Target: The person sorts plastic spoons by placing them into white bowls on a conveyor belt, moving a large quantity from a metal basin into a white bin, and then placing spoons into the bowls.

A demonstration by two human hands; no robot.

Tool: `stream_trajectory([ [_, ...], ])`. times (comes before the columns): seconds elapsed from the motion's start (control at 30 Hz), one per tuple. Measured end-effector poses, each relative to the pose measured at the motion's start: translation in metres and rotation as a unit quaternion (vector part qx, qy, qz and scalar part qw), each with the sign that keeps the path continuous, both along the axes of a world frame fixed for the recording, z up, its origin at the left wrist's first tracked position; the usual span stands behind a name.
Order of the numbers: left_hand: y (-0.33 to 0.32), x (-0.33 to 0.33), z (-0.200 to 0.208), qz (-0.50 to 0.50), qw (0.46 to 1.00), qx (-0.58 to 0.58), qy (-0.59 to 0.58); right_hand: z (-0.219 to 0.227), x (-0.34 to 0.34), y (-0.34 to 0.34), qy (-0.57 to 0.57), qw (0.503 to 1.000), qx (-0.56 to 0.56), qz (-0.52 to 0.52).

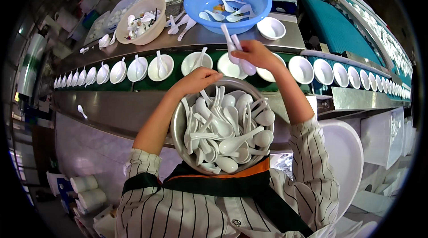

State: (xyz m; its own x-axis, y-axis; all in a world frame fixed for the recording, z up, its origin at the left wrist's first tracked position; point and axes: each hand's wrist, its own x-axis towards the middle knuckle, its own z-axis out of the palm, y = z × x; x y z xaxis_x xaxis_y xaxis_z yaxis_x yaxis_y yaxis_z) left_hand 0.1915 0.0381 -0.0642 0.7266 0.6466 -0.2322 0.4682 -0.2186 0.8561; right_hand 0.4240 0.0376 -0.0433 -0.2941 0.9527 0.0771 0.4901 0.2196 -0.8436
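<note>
My right hand (257,55) is closed on two white soup spoons (230,47), held above the row of bowls. One spoon's handle points up and away; a spoon's bowl hangs below the fingers. Lower and to the left, my left hand (199,80) has its fingers bent and pressed together beside the far rim of a steel basin (176,136). Whatever those fingers hold, if anything, is hidden. Many white spoons (218,124) fill the basin, close against my body. Just beyond my left hand, a white bowl (189,63) on the green belt has a spoon in it.
White bowls line the green conveyor belt (178,82); several left ones hold spoons, while right ones (301,70) show none. Beyond stand a blue tub (191,8) with spoons, a beige basin (122,28) and a loose white bowl (271,28). A teal conveyor (334,28) runs at right.
</note>
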Motion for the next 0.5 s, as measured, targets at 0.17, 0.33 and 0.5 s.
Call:
stream_trajectory([
  [0.17,-0.016,-0.006,0.016,0.131,0.970,0.184,-0.086,-0.077,-0.015,0.029,-0.115,0.992,-0.025,-0.042],
  [0.33,-0.067,-0.029,0.060,0.050,0.978,0.198,0.031,-0.073,0.004,0.012,-0.077,0.970,0.076,-0.218],
  [0.5,-0.085,-0.028,0.052,-0.135,0.981,0.124,0.071,-0.063,0.015,-0.033,-0.113,0.966,0.136,-0.189],
])
